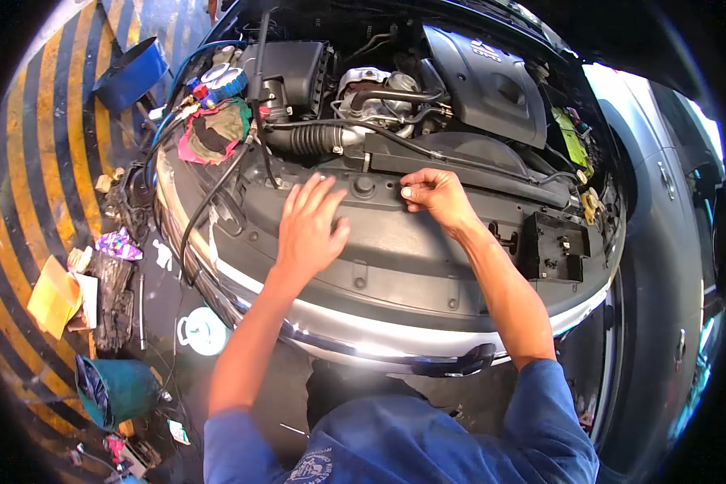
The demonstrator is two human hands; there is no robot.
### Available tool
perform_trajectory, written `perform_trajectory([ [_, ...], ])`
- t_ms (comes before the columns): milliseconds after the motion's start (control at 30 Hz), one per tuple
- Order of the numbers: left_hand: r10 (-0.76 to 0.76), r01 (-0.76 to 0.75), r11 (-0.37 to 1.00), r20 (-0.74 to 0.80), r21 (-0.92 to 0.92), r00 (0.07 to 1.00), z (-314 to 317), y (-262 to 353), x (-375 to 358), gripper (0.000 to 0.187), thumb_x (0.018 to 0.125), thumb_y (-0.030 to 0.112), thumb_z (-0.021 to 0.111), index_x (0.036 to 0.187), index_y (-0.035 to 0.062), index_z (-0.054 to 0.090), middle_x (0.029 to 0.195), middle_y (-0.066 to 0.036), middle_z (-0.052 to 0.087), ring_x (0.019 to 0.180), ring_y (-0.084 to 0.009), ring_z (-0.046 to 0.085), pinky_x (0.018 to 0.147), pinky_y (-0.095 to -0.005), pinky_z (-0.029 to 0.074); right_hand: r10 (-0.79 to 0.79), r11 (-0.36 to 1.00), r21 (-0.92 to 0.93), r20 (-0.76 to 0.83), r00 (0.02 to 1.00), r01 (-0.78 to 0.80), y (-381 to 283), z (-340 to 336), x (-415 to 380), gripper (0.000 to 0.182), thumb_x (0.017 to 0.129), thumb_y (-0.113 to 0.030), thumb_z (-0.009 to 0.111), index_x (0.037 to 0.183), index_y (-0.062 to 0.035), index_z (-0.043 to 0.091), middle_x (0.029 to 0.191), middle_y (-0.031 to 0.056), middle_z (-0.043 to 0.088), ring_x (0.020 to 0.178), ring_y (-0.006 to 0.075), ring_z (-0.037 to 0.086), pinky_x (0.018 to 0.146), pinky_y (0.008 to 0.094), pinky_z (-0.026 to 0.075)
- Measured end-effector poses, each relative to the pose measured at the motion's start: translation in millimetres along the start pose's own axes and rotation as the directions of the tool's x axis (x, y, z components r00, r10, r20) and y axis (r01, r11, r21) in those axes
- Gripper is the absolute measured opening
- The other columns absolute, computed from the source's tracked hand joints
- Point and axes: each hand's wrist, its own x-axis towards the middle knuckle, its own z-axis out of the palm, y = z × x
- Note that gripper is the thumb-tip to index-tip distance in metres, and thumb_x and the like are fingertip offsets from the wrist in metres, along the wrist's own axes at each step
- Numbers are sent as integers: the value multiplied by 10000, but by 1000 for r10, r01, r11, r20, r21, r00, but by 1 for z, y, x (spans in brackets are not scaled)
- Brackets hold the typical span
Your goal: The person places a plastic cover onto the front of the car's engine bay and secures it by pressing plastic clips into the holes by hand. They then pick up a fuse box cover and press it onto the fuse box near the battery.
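Observation:
My left hand (308,230) is over the black plastic cover (395,234) at the front of the engine bay, its fingers stretched out and apart, with nothing in them. To its right, my right hand (440,198) is closed in a pinch above the same cover, thumb and forefinger together; what they hold, if anything, I cannot make out. Between the two hands is a round black cap (364,188), with small dark holes in the cover beside my right fingertips. Behind them lies the engine with its black engine cover (492,85).
A gauge set (218,81) and a crumpled cloth (214,133) sit at the left of the bay. A thin black prop rod (260,73) rises there. A black tray (558,250) holds small parts at right. A green bucket (121,391) and a white gas cylinder (204,331) stand on the floor.

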Motion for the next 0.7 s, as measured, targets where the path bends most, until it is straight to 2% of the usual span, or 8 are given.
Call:
perform_trajectory([
  [33, 44, -45, 998, -10, -45, 999, 4, -11, 13, 436, 849, 204, 681, 1260, 61, 651, 1394, -146, 596, 1392, -349, 469, 1165, -546, 318, 6, 999, -41, -16, 1000, -6, 1, 8, 7, 181, 904, -23, 751, 1078, 19, 721, 887, 50, 711, 770, 110, 657, 691, 255, 576],
  [133, -24, 34, 988, 64, -153, 998, 23, -40, 35, 460, 852, 240, 691, 1272, 60, 644, 1398, -146, 595, 1381, -348, 475, 1160, -528, 323, 8, 966, -253, -157, 988, -48, -2, 19, 18, 188, 894, -30, 758, 1070, 33, 736, 861, 81, 735, 740, 125, 674, 674, 269, 576],
  [267, -9, 33, 991, 186, -128, 983, 21, -43, 33, 523, 857, 293, 693, 1314, 49, 622, 1411, -165, 584, 1392, -366, 455, 1178, -520, 288, -1, 906, -416, -180, 984, -76, -15, 23, 15, 172, 878, -24, 764, 1039, 31, 738, 867, 112, 745, 756, 132, 703, 680, 296, 581],
  [367, -1, 27, 991, 197, -128, 980, 20, -43, 32, 538, 858, 290, 693, 1328, 40, 614, 1429, -174, 572, 1405, -370, 441, 1187, -526, 276, -54, 773, -633, -145, 988, -51, -29, 33, 11, 184, 857, -19, 776, 1023, 37, 718, 839, 93, 721, 742, 120, 676, 679, 286, 568],
  [467, -12, 52, 987, 252, -153, 968, 16, -42, 33, 559, 846, 274, 710, 1340, 33, 605, 1470, -196, 533, 1433, -389, 409, 1211, -537, 241, -158, 584, -811, -88, 983, 21, -40, 48, 5, 199, 828, -45, 778, 1008, 23, 724, 861, 154, 732, 757, 197, 711, 700, 338, 567],
  [567, -11, 66, 980, 277, -189, 961, 15, -43, 30, 578, 835, 262, 722, 1349, 27, 599, 1486, -213, 511, 1449, -408, 387, 1220, -554, 227, -241, 360, -924, 39, 970, 127, -41, 55, 6, 188, 853, -132, 744, 1004, -21, 734, 980, 195, 730, 950, 386, 698, 853, 448, 545],
  [700, 1, 56, 979, 283, -196, 959, 15, -43, 32, 588, 828, 255, 725, 1353, 21, 597, 1483, -218, 513, 1455, -420, 377, 1223, -565, 222, -248, 268, -960, 14, 969, 82, -39, 61, 5, 161, 870, -141, 717, 990, -35, 729, 1025, 199, 714, 976, 410, 680, 867, 479, 534],
])
